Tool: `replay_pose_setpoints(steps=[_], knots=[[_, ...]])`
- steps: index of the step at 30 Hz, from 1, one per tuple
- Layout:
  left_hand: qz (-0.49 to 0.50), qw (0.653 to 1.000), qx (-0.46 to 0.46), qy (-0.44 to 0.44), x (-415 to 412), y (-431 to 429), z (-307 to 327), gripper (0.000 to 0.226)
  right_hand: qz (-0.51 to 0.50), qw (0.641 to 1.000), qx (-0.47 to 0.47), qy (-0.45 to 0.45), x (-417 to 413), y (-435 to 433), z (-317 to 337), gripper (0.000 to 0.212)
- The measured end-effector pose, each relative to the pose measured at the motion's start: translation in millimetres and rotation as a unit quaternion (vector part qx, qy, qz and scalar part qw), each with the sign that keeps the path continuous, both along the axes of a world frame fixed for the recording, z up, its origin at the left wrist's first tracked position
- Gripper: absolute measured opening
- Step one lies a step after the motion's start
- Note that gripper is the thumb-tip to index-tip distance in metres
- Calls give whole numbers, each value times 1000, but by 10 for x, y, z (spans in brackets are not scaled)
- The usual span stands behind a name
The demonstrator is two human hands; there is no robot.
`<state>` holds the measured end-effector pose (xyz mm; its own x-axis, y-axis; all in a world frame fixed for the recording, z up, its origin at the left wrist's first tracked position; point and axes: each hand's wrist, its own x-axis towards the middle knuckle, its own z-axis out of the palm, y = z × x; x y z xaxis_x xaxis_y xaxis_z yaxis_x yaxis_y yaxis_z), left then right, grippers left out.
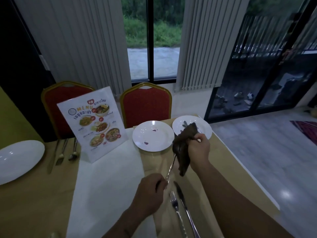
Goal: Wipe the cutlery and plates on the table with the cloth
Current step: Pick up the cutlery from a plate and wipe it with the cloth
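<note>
Above the table (214,158), left hand (149,194) grips a spoon (170,170); right hand (199,152) clutches the cloth (182,146).

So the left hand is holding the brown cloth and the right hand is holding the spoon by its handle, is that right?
Swapped. In the head view the right hand holds the brown cloth, wrapped round the utensil's hidden head, so spoon is unconfirmed; the left hand holds its handle.

Your two arms come into view from the near edge, bare from the frame edge to the wrist, with no sleeve showing. Your left hand (148,194) and right hand (199,150) are bare too: no glove, ring, watch or band visible.
</note>
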<state>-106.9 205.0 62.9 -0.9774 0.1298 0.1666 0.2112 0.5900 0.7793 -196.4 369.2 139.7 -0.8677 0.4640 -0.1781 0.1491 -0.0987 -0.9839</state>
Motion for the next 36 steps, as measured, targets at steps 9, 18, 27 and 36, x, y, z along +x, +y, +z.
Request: replay_pose_setpoints(steps=[9, 18, 27, 36], knots=[[73, 993, 70, -58, 212, -9, 106, 39, 197, 954, -175, -145, 386, -262, -197, 25], [197, 972, 125, 14, 54, -121, 524, 29, 176, 976, -4, -126, 510, -249, -147, 19], [70, 973, 132, -178, -716, -110, 952, 13, 218, 968, 91, -82, 567, -287, -38, 14], [248, 945, 129, -169, -529, -136, 473, 15, 340, 884, 284, -147, 1029, 25, -532, 27]])
